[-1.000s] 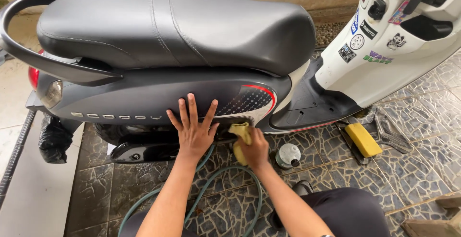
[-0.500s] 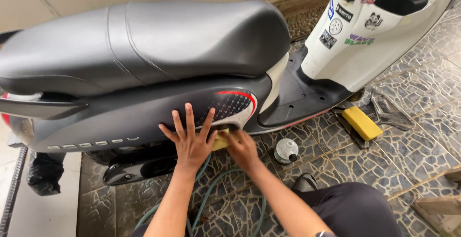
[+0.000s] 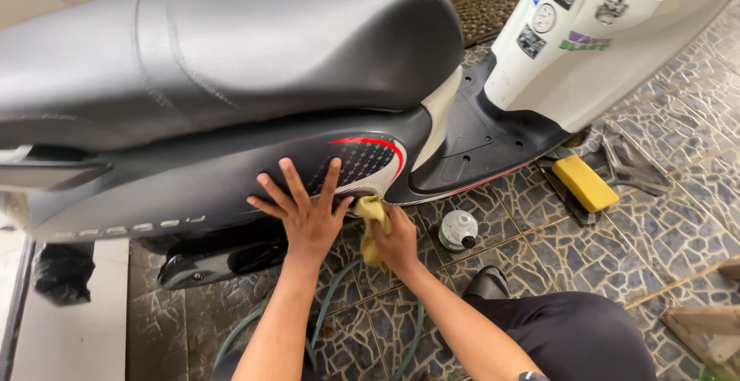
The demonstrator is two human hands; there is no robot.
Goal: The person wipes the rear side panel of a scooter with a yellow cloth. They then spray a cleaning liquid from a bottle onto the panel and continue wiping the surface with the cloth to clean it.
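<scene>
A scooter stands side-on before me, with a black seat (image 3: 231, 49) and a dark grey side panel (image 3: 177, 184) bearing a red-edged patterned decal. My left hand (image 3: 304, 207) lies flat on that panel, fingers spread. Just to its right, my right hand (image 3: 397, 242) is closed around a yellow cloth (image 3: 371, 219), which it presses against the panel's lower edge. The white front body (image 3: 609, 49) carries several stickers.
A yellow sponge (image 3: 584, 182) lies on a dark mat on the stone-patterned floor, right of the footboard (image 3: 478, 150). A small round white container (image 3: 458, 230) sits near my right hand. A green hose (image 3: 331, 304) curls under my arms. My dark-trousered knee (image 3: 578, 335) is at lower right.
The view has closed in on the side panel and shifted left. My right hand with the cloth has stayed at the panel's lower edge; my left hand remains flat on the panel.
</scene>
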